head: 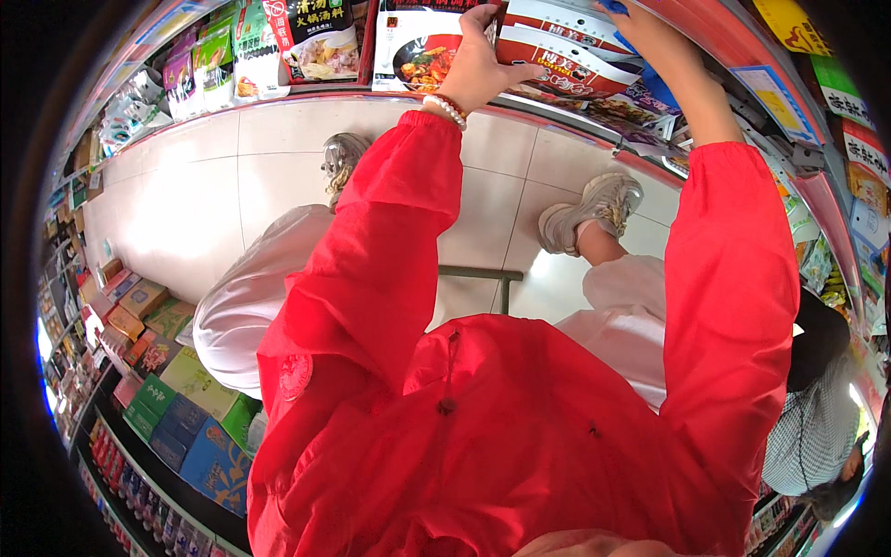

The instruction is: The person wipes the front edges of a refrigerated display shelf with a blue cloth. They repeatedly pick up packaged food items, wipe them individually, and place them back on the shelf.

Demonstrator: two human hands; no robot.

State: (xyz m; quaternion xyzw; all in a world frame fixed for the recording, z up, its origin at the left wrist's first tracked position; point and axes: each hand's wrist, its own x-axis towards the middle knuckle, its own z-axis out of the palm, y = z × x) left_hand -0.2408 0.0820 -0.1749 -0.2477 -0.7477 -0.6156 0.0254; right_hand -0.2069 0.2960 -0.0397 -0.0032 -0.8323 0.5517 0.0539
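Note:
My left hand (480, 66) is at the front of a shelf, thumb spread away from the fingers. Its fingers are at the edge of a white and black seasoning pouch (418, 52) with a food picture. The thumb lies against a row of red and white seasoning packets (564, 66) standing one behind another. To the right, my right hand (637, 24) reaches among the packets with a blue cloth (658, 85), which shows on both sides of it. The picture's top edge cuts off its fingertips. Purple packets (637, 104) lie below the cloth.
Hot pot seasoning pouches (320, 38) fill the shelf at left. A red shelf edge with price labels (779, 101) runs close by my right arm. Cartons (202, 432) are stacked at lower left. Below me is a dark stool frame (480, 273). Another person (811, 432) is at right.

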